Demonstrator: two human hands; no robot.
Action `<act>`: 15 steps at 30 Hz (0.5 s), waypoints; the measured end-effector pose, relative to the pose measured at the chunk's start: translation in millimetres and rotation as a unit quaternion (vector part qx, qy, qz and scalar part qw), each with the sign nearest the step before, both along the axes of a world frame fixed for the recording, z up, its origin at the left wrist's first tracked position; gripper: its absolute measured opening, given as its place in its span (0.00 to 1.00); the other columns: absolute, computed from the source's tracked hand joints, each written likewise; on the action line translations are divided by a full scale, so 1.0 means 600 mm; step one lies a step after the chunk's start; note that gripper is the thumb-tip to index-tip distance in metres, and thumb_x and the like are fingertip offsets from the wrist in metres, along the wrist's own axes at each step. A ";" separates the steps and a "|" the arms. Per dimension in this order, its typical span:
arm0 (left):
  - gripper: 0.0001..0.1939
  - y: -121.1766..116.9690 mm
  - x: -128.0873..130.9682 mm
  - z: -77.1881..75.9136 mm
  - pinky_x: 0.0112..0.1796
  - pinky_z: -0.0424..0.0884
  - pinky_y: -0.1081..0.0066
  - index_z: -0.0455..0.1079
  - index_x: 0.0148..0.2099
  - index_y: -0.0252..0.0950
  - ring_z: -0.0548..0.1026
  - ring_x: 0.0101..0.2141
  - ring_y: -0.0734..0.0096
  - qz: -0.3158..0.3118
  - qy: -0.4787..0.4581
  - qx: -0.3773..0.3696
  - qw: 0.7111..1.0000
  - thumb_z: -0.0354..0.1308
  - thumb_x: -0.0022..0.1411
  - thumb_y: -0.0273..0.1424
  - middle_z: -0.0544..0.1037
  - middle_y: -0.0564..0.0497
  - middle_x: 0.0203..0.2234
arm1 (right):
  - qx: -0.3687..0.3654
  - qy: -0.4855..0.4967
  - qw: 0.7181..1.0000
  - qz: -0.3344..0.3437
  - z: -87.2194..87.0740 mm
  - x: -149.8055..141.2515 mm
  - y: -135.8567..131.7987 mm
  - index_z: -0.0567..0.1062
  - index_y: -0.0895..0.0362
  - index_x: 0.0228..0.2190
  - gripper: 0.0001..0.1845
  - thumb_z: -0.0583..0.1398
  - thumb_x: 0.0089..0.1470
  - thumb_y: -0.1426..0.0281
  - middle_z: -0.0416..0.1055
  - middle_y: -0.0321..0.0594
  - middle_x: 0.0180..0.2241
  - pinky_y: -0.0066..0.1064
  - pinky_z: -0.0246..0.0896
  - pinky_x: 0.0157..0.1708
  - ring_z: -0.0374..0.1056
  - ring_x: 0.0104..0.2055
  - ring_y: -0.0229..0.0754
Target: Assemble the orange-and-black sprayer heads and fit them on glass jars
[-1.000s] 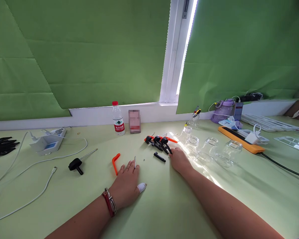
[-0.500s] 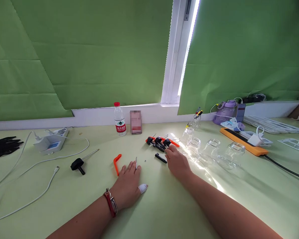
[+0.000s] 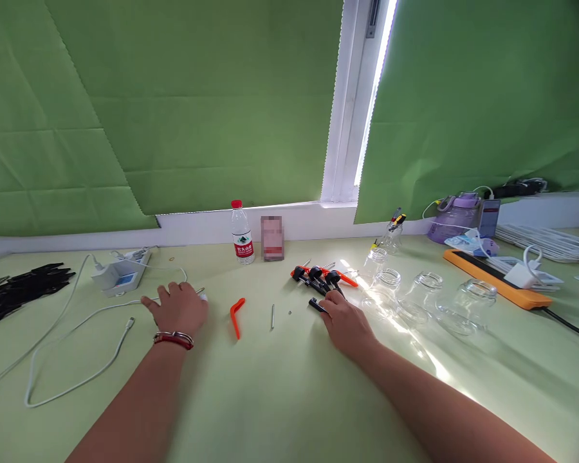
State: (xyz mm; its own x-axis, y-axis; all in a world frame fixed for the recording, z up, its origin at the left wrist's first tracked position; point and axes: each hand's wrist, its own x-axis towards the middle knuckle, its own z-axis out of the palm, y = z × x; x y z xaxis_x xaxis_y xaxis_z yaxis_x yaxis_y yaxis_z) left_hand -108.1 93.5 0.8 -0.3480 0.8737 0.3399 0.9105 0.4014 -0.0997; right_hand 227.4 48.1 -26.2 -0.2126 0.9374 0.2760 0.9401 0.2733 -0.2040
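Note:
My left hand [image 3: 178, 310] rests over the black knob with a metal shaft. It hides the knob, and only the shaft tip [image 3: 200, 290] shows beside the bandaged thumb. The fingers are spread and bent. My right hand [image 3: 347, 325] is closed, its fingertips on the end of a short black plastic piece [image 3: 316, 305]. Just beyond it lie several black knobs with rods [image 3: 314, 275] and orange bent pieces [image 3: 350, 280]. Between my hands are an orange bent piece [image 3: 235, 317], a thin metal pin [image 3: 272, 317] and a tiny nut [image 3: 290, 312].
Clear glass jars [image 3: 427, 292] stand to the right, before an orange power strip [image 3: 496, 278] and a purple jug [image 3: 456, 218]. A water bottle [image 3: 242, 238] stands at the back. On the left are white cables [image 3: 89, 379], a white socket block [image 3: 125, 276] and black strips [image 3: 31, 289].
My left hand has left the metal pin and moved left onto the black knob. My right hand has shifted slightly toward me, onto the black plastic piece. The view has turned a little left.

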 end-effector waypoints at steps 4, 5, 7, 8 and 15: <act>0.21 0.000 -0.012 -0.007 0.42 0.60 0.43 0.69 0.47 0.31 0.67 0.47 0.38 -0.006 -0.078 -0.112 0.991 0.48 0.54 0.34 0.73 0.32 0.44 | -0.004 0.005 1.000 0.003 0.003 -0.003 -0.003 0.72 0.54 0.38 0.10 0.52 0.58 0.72 0.66 0.40 0.42 0.28 0.56 0.30 0.67 0.33 0.38; 0.20 -0.002 -0.008 -0.008 0.40 0.62 0.47 0.70 0.46 0.33 0.67 0.46 0.39 -0.024 -0.082 -0.121 0.989 0.48 0.53 0.33 0.74 0.33 0.43 | -0.005 0.006 1.000 0.004 0.003 -0.003 -0.004 0.72 0.54 0.38 0.10 0.52 0.58 0.71 0.66 0.40 0.42 0.28 0.56 0.30 0.67 0.33 0.38; 0.17 -0.005 0.005 -0.008 0.37 0.65 0.54 0.71 0.43 0.35 0.69 0.44 0.43 -0.062 -0.089 -0.132 0.985 0.48 0.53 0.31 0.74 0.35 0.42 | -0.004 0.007 1.000 0.006 0.002 -0.003 -0.004 0.72 0.54 0.37 0.10 0.52 0.58 0.71 0.66 0.40 0.42 0.28 0.56 0.30 0.67 0.33 0.38; 0.15 -0.007 0.012 -0.007 0.35 0.66 0.57 0.71 0.41 0.36 0.71 0.43 0.46 -0.082 -0.095 -0.139 0.982 0.47 0.54 0.31 0.75 0.36 0.41 | -0.004 0.009 1.000 0.007 0.002 -0.003 -0.004 0.72 0.54 0.37 0.09 0.52 0.58 0.71 0.66 0.40 0.42 0.28 0.56 0.30 0.67 0.33 0.38; 0.17 -0.021 0.063 -0.006 0.29 0.64 0.67 0.71 0.36 0.39 0.72 0.38 0.56 -0.182 -0.133 -0.137 0.964 0.42 0.60 0.39 0.74 0.43 0.38 | 0.000 0.018 1.000 0.013 -0.003 -0.002 -0.002 0.72 0.54 0.37 0.09 0.52 0.58 0.71 0.66 0.40 0.42 0.28 0.56 0.29 0.66 0.31 0.37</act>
State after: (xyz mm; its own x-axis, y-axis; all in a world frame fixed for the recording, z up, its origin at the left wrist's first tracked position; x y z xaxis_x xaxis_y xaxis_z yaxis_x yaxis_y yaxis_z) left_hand -70.0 81.0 -2.9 -0.0436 0.9989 0.0192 0.9941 0.0414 0.1004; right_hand 226.1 46.7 -27.9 -0.2267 0.9316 0.2842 0.9249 0.2974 -0.2370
